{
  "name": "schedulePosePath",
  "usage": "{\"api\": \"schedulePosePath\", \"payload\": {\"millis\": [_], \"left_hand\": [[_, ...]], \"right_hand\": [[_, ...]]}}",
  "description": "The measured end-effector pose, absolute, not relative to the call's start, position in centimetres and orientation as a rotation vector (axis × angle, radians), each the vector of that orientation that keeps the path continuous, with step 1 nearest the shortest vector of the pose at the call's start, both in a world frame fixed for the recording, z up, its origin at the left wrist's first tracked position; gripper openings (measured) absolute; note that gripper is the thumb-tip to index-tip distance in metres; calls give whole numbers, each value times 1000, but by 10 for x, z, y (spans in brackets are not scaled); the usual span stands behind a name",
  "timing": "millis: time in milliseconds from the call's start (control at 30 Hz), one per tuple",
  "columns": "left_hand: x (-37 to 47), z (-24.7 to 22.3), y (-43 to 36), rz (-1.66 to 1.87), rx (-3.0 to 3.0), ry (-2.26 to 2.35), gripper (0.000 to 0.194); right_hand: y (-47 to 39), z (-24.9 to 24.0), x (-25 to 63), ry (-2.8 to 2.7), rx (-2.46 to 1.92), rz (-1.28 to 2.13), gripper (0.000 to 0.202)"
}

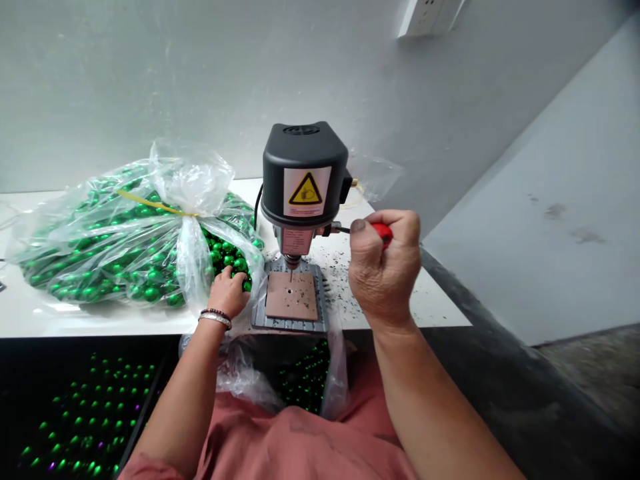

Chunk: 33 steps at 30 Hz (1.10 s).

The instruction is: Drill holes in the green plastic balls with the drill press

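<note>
My left hand (229, 293) reaches into the opening of a clear plastic bag (193, 257), its fingers curled on shiny green beads (226, 252); the fingertips are partly hidden. With a closed fist, my right hand (384, 267) grips the red-knobbed feed lever (384, 233) of a small black bench drill press (304, 157). Its thin drill bit (291, 275) points down above a brown square board (280, 307) with a small hole in it. The board lies on the grey metal base (323, 313), and no bead shows under the bit.
Dark shavings (340, 270) litter the white table (425, 300) right of the drill. Below the front edge, more green beads (107, 403) lie in a dark container at left, and others (307, 380) lie near my lap beside clear plastic. A grey wall (125, 80) stands behind.
</note>
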<state>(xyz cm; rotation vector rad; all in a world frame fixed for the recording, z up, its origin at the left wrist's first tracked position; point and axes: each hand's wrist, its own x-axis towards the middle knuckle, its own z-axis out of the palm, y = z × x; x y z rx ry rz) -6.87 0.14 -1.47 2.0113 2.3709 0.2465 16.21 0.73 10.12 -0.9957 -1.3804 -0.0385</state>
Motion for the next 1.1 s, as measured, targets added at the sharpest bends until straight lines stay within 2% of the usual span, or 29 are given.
{"api": "schedulePosePath", "payload": {"millis": [200, 367, 533, 733, 867, 1100], "left_hand": [[-77, -10, 6, 180, 2074, 2283, 42], [-77, 5, -7, 766, 1842, 2248, 48], [-50, 15, -32, 1133, 1201, 1603, 51], [-21, 6, -35, 1233, 641, 1144, 46], [-15, 1, -29, 1210, 779, 1349, 47], [-10, -8, -10, 866, 1382, 1751, 48]], "right_hand": [[6, 101, 162, -1367, -991, -24, 12], [8, 101, 160, -1360, -978, -16, 11], [9, 99, 160, -1335, -962, -37, 10], [8, 96, 162, -1362, -947, -7, 11], [9, 96, 163, -1365, -919, -4, 12], [9, 95, 162, -1352, -899, -13, 11]]}}
